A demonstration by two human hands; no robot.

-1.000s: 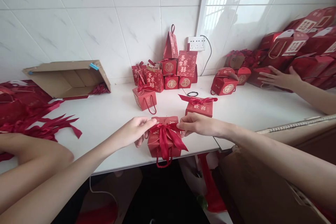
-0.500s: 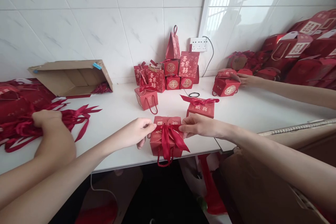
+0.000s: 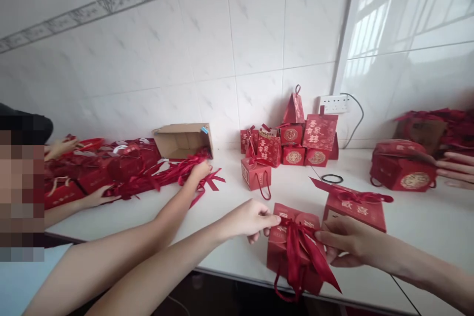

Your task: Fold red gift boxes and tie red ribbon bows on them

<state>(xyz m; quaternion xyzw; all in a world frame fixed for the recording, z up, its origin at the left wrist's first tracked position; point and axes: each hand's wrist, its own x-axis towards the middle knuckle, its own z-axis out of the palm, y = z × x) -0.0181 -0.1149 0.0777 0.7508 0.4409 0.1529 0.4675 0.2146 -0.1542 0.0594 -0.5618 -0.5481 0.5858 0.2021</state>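
Observation:
A red gift box [image 3: 276, 254] with gold writing stands near the table's front edge, tilted in view. A dark red ribbon [image 3: 294, 259] is tied in a bow across its top, its tails hanging down the front over a twisted cord handle. My left hand [image 3: 250, 219] pinches the bow's left side between thumb and finger. On the opposite side, my right hand [image 3: 346, 242] grips the bow's right side, its curled fingers beside the box. Just behind my right hand sits another ribboned red box [image 3: 355, 205], partly covered by that hand.
At left a co-worker's hand [image 3: 200, 173] touches a ribbon bundle [image 3: 159, 177], near an open cardboard box [image 3: 181, 140]. Small red boxes [image 3: 292, 136] are stacked against the wall by a power strip [image 3: 335, 104]. Another person's hand [image 3: 457, 168] is beside a red box [image 3: 403, 168] at right.
The view has swung left, so the table things appear further right and a co-worker shows at the left edge. Both my hands stay on the bow. The co-worker's hand has moved along the ribbons.

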